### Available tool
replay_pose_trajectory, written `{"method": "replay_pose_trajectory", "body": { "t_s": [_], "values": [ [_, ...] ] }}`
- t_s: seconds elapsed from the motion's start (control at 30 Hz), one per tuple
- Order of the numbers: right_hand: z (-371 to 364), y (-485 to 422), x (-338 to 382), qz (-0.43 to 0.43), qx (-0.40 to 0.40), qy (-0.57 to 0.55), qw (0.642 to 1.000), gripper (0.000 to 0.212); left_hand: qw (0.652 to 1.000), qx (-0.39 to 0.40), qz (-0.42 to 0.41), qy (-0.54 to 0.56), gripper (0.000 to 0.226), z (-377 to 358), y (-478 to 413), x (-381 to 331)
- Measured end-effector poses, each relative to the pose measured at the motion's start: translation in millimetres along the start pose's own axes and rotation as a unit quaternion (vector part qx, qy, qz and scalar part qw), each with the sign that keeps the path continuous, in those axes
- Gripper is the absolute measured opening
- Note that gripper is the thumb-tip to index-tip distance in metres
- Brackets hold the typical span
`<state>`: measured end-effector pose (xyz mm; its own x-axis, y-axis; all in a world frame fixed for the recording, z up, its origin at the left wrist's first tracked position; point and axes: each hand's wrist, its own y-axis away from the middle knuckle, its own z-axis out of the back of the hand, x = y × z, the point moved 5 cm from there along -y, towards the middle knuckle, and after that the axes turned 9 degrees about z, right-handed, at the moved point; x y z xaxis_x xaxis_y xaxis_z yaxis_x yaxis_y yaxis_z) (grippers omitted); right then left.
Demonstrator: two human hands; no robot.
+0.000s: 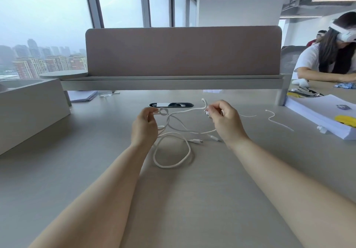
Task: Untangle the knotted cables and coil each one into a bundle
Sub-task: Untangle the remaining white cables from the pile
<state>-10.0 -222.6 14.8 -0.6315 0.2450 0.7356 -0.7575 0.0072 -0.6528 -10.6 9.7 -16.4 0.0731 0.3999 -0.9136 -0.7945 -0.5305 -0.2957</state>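
Both hands are up just above the counter (192, 199) with a white cable (167, 167) strung between them. The left hand (144, 126) has its thumb and fingers curled in, pinching the cable right next to a small loose knot (163, 111). The right hand (225, 122) is curled too, pinching the cable a bit farther along. There's some small patterned bit at its fingertips, but it's too blurry to tell what it is. A short end of cable pokes up just past that hand.

The rest of the cable sags down from the hands and lies on the counter in a messy tangle, with one big open loop nearest the camera. A plug (199, 141) lies flat beside that loop, and another plug (214, 137) sits near the right wrist.

Off to the right, well apart from the tangle, a second cable (281, 125) lies in a loose wiggle. Past it there's a paper stack (317, 112) with something yellow on top. A divider (183, 51) runs across the back, and another person (327, 58) wearing a headset sits at the far right.
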Motion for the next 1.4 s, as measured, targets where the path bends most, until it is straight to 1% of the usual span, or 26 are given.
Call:
{"method": "replay_pose_trajectory", "body": {
  "t_s": [0.1,0.17,0.27,0.33,0.4,0.47,0.5,0.53,0.6,0.63,0.67,0.7,0.73,0.8,0.87,0.93,1.0,1.07,1.1,1.13,1.2,1.23,1.27,1.3,1.33,1.4],
  "values": [
    [0,-1,-10,0.020,0.021,0.077,0.997,0.012,0.999,-0.035,0.016,0.019,0.031,4,0,1],
    [6,-4,-17,0.021,-0.003,0.119,0.993,0.011,0.997,-0.047,0.033,0.057,0.031,7,-3,4],
    [20,-7,-23,0.007,-0.058,0.126,0.990,0.008,0.995,-0.043,0.038,0.076,0.032,11,-3,5],
    [23,-8,-27,-0.015,-0.045,0.157,0.986,0.010,0.997,-0.022,0.017,0.065,0.030,9,2,-2],
    [21,-6,-29,-0.037,0.009,0.267,0.963,0.012,0.999,-0.003,-0.019,0.028,0.028,4,10,-10],
    [18,-3,-30,-0.017,0.043,0.390,0.920,0.022,0.998,0.006,-0.058,-0.011,0.027,0,15,-14],
    [17,-2,-28,0.007,0.034,0.421,0.906,0.032,0.997,0.010,-0.071,-0.026,0.026,-2,16,-16],
    [15,-1,-22,0.040,0.013,0.423,0.905,0.042,0.996,0.012,-0.079,-0.044,0.026,-5,17,-18],
    [11,1,-1,0.158,-0.034,0.361,0.919,0.052,0.992,0.013,-0.094,-0.089,0.026,-7,23,-23],
    [6,3,10,0.229,-0.040,0.323,0.917,0.051,0.988,0.012,-0.105,-0.111,0.026,-8,27,-27],
    [1,5,17,0.280,-0.028,0.281,0.918,0.046,0.985,0.010,-0.116,-0.127,0.026,-10,31,-30],
    [-7,7,22,0.300,0.005,0.240,0.923,0.040,0.983,0.009,-0.124,-0.136,0.026,-11,33,-33],
    [-16,10,22,0.285,0.048,0.207,0.935,0.035,0.982,0.009,-0.130,-0.140,0.027,-12,35,-36],
    [-33,13,11,0.209,0.135,0.189,0.950,0.027,0.980,0.015,-0.141,-0.141,0.027,-15,38,-40],
    [-43,15,-3,0.156,0.189,0.203,0.948,0.022,0.978,0.021,-0.149,-0.143,0.027,-16,42,-42],
    [-43,14,-4,0.166,0.176,0.204,0.949,0.012,0.977,0.023,-0.153,-0.149,0.027,-16,44,-43],
    [-35,11,3,0.141,0.134,0.146,0.970,0.009,0.977,0.020,-0.145,-0.156,0.027,-15,41,-40],
    [-25,7,9,0.064,0.069,0.011,0.996,0.015,0.977,0.018,-0.125,-0.171,0.028,-15,36,-34],
    [-20,3,12,0.015,0.029,-0.088,0.996,0.017,0.976,0.020,-0.116,-0.182,0.028,-15,34,-30],
    [-16,-1,13,-0.032,-0.008,-0.205,0.978,0.018,0.975,0.024,-0.106,-0.192,0.029,-16,32,-27],
    [-10,-7,13,-0.115,-0.053,-0.422,0.898,0.020,0.975,0.027,-0.084,-0.202,0.028,-16,29,-22],
    [-6,-9,12,-0.141,-0.061,-0.477,0.865,0.021,0.976,0.025,-0.074,-0.202,0.028,-15,27,-20],
    [-3,-10,10,-0.160,-0.063,-0.495,0.852,0.023,0.978,0.022,-0.065,-0.199,0.028,-14,26,-19],
    [0,-10,5,-0.174,-0.064,-0.481,0.857,0.024,0.979,0.019,-0.058,-0.195,0.028,-13,26,-18],
    [3,-9,0,-0.183,-0.066,-0.445,0.874,0.025,0.981,0.016,-0.051,-0.189,0.029,-11,25,-17],
    [6,-8,-11,-0.180,-0.057,-0.320,0.928,0.026,0.984,0.007,-0.042,-0.174,0.030,-10,24,-15]
  ]
}}
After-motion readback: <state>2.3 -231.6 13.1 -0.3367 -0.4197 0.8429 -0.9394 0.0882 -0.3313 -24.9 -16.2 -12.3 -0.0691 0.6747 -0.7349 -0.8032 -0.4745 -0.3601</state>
